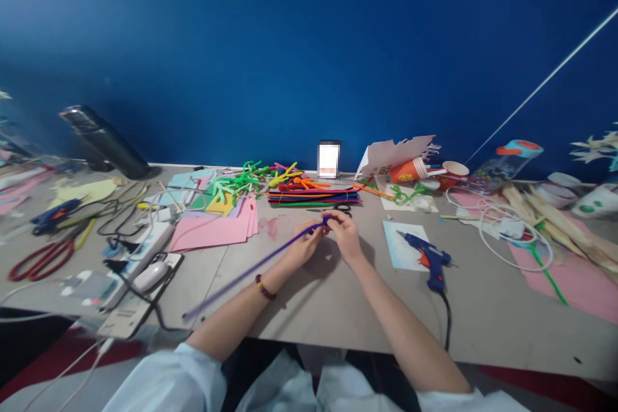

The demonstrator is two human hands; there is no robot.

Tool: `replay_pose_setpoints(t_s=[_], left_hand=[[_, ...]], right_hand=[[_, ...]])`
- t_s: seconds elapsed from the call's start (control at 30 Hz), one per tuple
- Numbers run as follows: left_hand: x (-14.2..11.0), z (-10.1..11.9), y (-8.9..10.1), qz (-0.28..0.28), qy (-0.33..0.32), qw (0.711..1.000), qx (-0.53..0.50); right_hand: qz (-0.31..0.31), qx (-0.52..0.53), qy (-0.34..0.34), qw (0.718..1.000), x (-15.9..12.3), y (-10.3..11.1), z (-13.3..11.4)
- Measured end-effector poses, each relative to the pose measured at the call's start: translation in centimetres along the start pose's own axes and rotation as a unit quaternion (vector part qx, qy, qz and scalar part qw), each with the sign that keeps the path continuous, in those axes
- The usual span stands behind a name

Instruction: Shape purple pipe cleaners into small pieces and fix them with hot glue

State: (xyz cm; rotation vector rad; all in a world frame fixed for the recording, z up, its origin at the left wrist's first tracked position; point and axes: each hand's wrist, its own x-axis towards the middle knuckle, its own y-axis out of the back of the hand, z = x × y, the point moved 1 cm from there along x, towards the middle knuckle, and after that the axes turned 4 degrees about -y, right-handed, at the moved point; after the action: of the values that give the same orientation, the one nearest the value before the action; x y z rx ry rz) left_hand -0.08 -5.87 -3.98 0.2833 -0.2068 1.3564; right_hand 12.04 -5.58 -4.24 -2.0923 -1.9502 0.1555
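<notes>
The left hand [304, 246] and the right hand [346, 235] meet above the table [309, 309], both curled closed, with their fingertips pinching the bent end of a purple pipe cleaner [251, 268]. The end seems to form a small loop or twist, though the fingers hide most of it. From there the pipe cleaner slants down and left, passing above the left forearm's beaded bracelet [264, 287] and ending near the table's front edge.

Just ahead of the hands lie black-handled scissors [342, 208], with a bundle of coloured pipe cleaners [313, 194] beyond them. To the right, a blue glue gun [427, 259] rests partly on a pale sheet of paper [403, 246]. To the left sits a stack of pink paper [212, 226], and farther left a power strip [140, 257].
</notes>
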Motion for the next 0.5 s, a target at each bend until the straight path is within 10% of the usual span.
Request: replay_pose_setpoints(t_s=[0.5], left_hand=[[0.41,-0.26,0.49,0.025,0.167,0.969,-0.181]], right_hand=[[-0.057,0.132,-0.109,0.984,0.68,0.65,0.31]])
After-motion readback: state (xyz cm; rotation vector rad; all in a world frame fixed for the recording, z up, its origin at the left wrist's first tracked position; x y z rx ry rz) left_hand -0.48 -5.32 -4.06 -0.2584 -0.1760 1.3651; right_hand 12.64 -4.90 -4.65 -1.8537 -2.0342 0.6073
